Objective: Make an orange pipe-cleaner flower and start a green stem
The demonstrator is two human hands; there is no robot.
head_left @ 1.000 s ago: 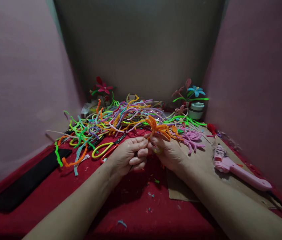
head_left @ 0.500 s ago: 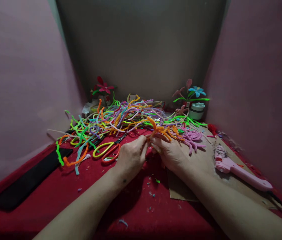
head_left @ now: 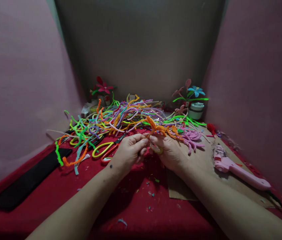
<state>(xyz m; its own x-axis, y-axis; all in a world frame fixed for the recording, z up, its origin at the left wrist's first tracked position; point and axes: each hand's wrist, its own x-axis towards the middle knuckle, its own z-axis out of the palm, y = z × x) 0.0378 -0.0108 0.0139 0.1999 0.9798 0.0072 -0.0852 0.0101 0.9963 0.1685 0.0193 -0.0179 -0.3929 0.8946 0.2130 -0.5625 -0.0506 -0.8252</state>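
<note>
An orange pipe cleaner piece (head_left: pixel 153 124), bent into petal-like loops, sticks up between my hands in the middle of the view. My right hand (head_left: pixel 167 148) pinches its lower part between thumb and fingers. My left hand (head_left: pixel 134 146) meets it from the other side, thumb and forefinger closed at its lower end. The fingertips of both hands nearly touch and hide part of the piece. Just left of my left hand lie scissors with one yellow and one red handle (head_left: pixel 102 150). Behind my right hand is a bundle of pink pipe cleaners (head_left: pixel 193 138).
A tangled heap of coloured pipe cleaners (head_left: pixel 121 115) spreads behind my hands. At the right, a pink glue gun (head_left: pixel 241 173) rests on cardboard (head_left: pixel 181 190). A black flat strip (head_left: pixel 31 180) lies left. Pipe-cleaner flowers (head_left: pixel 196 90) and a pale jar (head_left: pixel 196 111) stand behind.
My left hand has rolled over, so its thumb now shows on top against the forefinger. The orange piece stays between my hands, turned slightly.
</note>
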